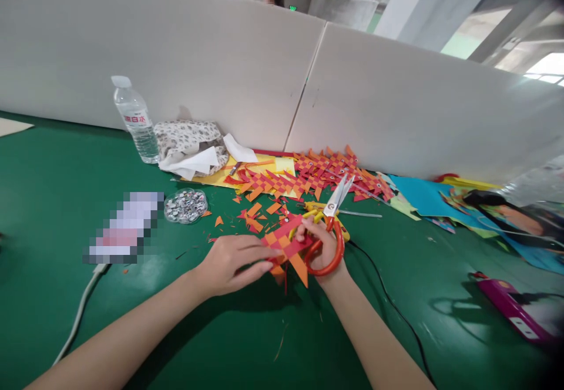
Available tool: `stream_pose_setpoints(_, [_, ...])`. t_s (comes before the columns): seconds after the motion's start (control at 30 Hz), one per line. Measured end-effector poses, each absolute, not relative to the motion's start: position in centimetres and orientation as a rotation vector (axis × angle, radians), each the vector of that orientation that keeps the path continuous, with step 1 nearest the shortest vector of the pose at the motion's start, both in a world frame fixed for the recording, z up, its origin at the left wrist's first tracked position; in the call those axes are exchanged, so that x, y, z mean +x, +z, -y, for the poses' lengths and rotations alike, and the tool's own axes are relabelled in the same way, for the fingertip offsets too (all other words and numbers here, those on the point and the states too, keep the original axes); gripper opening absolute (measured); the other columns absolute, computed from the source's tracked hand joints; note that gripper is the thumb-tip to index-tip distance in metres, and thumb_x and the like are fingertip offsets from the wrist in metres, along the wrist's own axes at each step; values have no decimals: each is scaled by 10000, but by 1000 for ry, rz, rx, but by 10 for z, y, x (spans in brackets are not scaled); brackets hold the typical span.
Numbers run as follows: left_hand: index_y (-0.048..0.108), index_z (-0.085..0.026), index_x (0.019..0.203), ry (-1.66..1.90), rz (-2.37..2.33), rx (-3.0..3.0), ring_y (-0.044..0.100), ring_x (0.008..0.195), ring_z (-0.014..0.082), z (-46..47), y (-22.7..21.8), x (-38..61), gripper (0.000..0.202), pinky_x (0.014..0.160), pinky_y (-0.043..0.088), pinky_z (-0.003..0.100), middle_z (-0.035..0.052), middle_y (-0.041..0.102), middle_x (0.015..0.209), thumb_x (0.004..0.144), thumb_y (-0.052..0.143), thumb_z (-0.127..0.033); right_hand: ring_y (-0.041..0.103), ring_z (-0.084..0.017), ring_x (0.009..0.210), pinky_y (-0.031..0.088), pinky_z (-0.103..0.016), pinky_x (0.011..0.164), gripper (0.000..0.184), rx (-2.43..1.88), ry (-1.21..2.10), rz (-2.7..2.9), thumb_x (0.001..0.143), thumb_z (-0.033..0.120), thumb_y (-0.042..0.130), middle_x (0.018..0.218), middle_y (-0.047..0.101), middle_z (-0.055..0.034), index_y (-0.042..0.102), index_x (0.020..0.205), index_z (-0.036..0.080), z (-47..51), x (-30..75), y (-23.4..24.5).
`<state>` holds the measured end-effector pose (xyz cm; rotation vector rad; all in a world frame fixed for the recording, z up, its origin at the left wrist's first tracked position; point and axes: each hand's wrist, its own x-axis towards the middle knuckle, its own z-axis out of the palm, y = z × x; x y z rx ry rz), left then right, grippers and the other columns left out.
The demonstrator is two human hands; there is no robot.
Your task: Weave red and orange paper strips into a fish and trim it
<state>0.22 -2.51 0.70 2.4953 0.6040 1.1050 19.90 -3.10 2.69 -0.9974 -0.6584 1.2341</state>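
My left hand [231,262] pinches a woven piece of red and orange paper strips [286,243] just above the green table [66,202]. My right hand [324,249] also touches that piece with its fingertips while it holds red-handled scissors [331,225], blades pointing up and away, slightly parted. Behind my hands lies a pile of finished woven red-orange pieces [326,172] and loose paper scraps [255,209].
A water bottle [136,121] stands at the back left beside a patterned cloth bag [189,140] and white paper. A dish of googly eyes [185,205] and a white cable [79,313] lie left. Yellow scissors [315,208], blue paper [423,197], a pink case [513,308] lie right. A white partition [220,67] backs the table.
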Motion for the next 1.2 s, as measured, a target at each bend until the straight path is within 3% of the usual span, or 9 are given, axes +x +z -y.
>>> stream_pose_setpoints(0.07, [636,-176,953,1157,-806,2092,596,674,125,26,10,4,287,618,461,224,52,659,801,915,372,-280,416,-69,394,342,-211,410,259,-937,1366,770,663,303,652,439,456,56,456,542,185,34,201,30])
stream_pose_setpoints(0.17, [625,-172,907,1097,-984,1740,575,712,134,26,12,10,249,604,441,217,44,636,829,873,464,-358,359,-63,368,255,-219,397,303,-806,1578,967,748,307,561,419,421,44,445,502,174,39,202,31])
stream_pose_setpoints(0.27, [618,-184,937,902,-901,1621,572,794,152,26,13,15,262,619,430,217,38,634,875,811,554,-404,364,-70,390,253,-226,423,212,-760,1633,1045,753,276,565,469,463,40,486,584,175,45,198,27])
stream_pose_setpoints(0.4, [585,-181,928,733,-821,1433,540,673,106,26,15,17,266,517,384,186,8,610,828,772,595,-397,391,-84,426,289,-236,457,149,-769,1600,1085,714,270,606,506,499,39,499,649,188,48,193,26])
stream_pose_setpoints(0.57, [570,-164,752,599,-805,1369,487,547,71,20,13,15,211,453,337,166,-39,546,635,717,653,-354,483,-110,511,378,-251,528,157,-914,1431,1055,705,288,624,541,526,34,507,652,197,47,191,29])
stream_pose_setpoints(0.73, [574,-164,727,815,-905,1268,508,539,69,12,10,14,230,486,399,176,-35,568,649,678,680,-363,603,-146,669,455,-260,575,250,-1159,1051,779,627,319,717,769,630,2,509,690,196,36,195,17])
stream_pose_setpoints(0.93, [591,-153,800,1248,-1060,1045,576,728,120,3,12,6,286,590,512,202,3,584,764,678,683,-395,426,-79,442,356,-221,453,277,-1253,750,790,699,382,679,556,459,78,463,728,212,30,204,13])
stream_pose_setpoints(1.2, [618,-160,841,1401,-1043,954,599,710,122,-1,7,3,322,619,550,237,-1,632,778,645,723,-392,426,-127,535,318,-247,507,324,-1720,429,1526,694,435,649,590,436,54,402,701,226,43,193,17])
